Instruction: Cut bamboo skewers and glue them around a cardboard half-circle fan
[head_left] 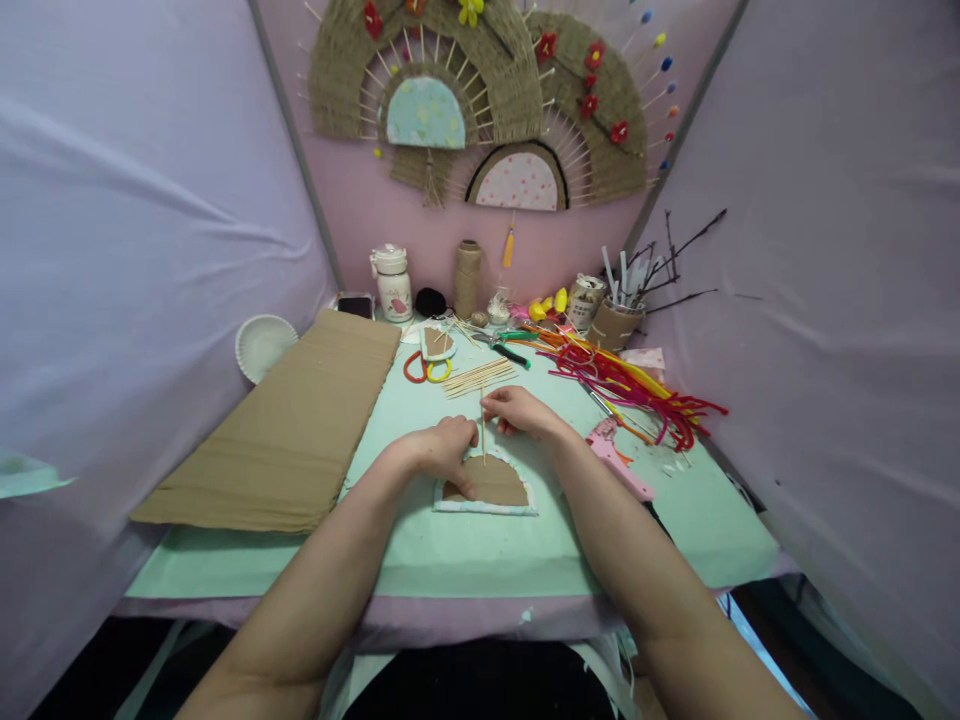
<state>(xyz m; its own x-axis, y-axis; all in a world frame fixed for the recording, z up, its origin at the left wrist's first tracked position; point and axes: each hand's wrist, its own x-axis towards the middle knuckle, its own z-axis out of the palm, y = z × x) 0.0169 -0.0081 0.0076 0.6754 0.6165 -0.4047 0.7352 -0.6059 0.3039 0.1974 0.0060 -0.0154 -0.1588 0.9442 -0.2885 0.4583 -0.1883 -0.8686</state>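
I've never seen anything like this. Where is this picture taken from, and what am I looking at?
There is no machine here, just a person's two bare hands. The camera is worn on that person's head, looking forward and down. The left hand has its thumb on a half-round cardboard piece with a pale edging. The right hand holds a thin stick, its near end at the piece's curved edge. Around them on the green table cover lie more sticks, pliers, colourful fuzzy strips, a pink glue gun and a large cardboard sheet.
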